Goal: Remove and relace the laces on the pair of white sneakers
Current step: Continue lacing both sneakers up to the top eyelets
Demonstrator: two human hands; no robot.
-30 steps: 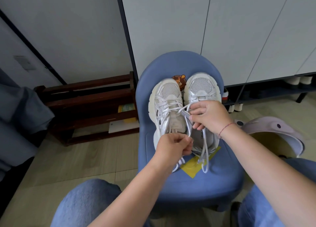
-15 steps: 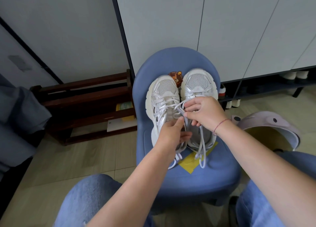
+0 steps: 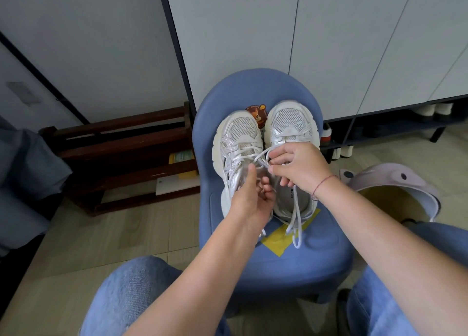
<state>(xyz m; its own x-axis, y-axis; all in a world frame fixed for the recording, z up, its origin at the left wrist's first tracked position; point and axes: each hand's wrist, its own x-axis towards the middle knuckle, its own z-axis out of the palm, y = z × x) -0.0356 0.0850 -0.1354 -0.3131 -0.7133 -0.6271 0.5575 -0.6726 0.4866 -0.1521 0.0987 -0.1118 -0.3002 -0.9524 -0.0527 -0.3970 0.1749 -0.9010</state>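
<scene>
**Head view**

1. Right hand (image 3: 296, 169): the grip is closed, with thumb and forefinger pinching the lace (image 3: 296, 219) close to its tip. A thin red cord circles the wrist.
2. Lace: white. One loop arcs out of the grip to its left. Two loose strands drop from under the grip toward the person, past the heel and onto the seat.
3. Sneaker one (image 3: 291, 123): white with a mesh toe, directly beneath the right hand's grip. The toe points away from the person, and the open collar and insole show on the near side of the grip.
4. Sneaker two (image 3: 239, 133): white, just left of the grip and side by side with sneaker one. Its laces are crossed over the tongue.
5. Left hand (image 3: 253, 199): just below and left of the right hand's grip, over the rear half of sneaker two. The thumb is straight and the fingers are curled. Cannot tell whether this grip holds a strand.
6. Blue chair (image 3: 291, 264): carries both sneakers.
7. Yellow patch (image 3: 277, 243): on the seat, nearer the person than both grips.
</scene>
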